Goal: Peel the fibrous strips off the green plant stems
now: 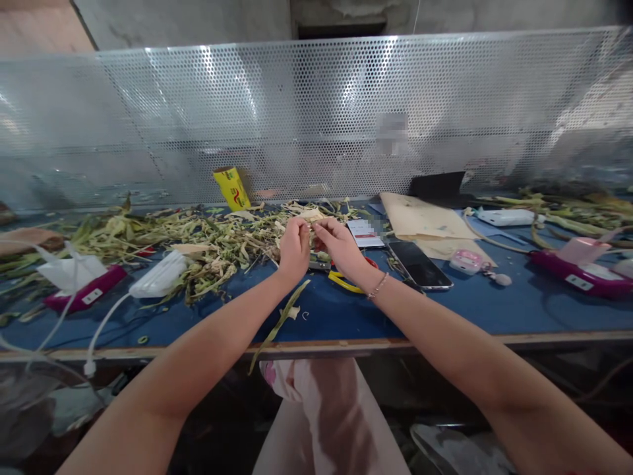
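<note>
Over the blue table (366,323), my left hand (295,249) and my right hand (340,245) meet, both with fingers curled and pinched together. What lies between the fingertips is too small and hidden to name. Just beyond them a pale, dry plant scrap (312,214) shows, and I cannot tell whether it is held. A heap of dried green-yellow stalks and leaves (222,247) spreads to the left of my hands. Yellow-and-red-handled pliers or cutters (346,284) lie partly under my right hand. One long dry stalk (279,323) hangs over the front edge near my left forearm.
To the right lie a black phone (420,265), a pink case (467,262), brown cardboard (425,218) and a purple power strip (581,274). Left stand another purple strip (82,293) and a white charger (158,274) with cables. A yellow box (232,189) leans near the perforated metal screen (316,119).
</note>
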Demonstrator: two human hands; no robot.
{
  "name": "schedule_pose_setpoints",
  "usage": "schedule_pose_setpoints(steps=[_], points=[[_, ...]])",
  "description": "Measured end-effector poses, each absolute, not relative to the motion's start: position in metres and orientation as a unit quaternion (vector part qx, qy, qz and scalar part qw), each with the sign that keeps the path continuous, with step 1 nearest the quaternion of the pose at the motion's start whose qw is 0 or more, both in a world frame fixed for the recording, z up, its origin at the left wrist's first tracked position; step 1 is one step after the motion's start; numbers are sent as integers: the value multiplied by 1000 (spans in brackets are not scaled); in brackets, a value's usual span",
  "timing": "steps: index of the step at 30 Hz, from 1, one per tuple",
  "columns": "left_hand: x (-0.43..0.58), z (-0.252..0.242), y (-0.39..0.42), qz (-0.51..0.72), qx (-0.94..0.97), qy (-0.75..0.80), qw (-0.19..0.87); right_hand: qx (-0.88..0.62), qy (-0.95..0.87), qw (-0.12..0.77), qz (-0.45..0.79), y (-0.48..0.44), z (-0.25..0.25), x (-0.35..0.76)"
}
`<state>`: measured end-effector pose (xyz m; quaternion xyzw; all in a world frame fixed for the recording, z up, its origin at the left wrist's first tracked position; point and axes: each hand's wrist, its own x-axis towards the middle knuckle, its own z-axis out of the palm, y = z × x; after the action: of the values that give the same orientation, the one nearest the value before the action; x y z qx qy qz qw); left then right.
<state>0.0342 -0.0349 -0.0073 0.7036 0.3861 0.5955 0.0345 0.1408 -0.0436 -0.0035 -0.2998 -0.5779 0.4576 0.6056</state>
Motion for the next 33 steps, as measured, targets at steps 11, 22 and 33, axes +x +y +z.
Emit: schedule_pose_setpoints(steps=[11,22,33], points=[[37,-3,-34,593,688,381,170,-330,-617,613,367,-35,-4,151],[35,0,-38,612,663,415,114,-303,-676,591,319,-46,0,148],[33,2,-37,577,708,384,133,-316,-739,555,213,-47,2,156]])
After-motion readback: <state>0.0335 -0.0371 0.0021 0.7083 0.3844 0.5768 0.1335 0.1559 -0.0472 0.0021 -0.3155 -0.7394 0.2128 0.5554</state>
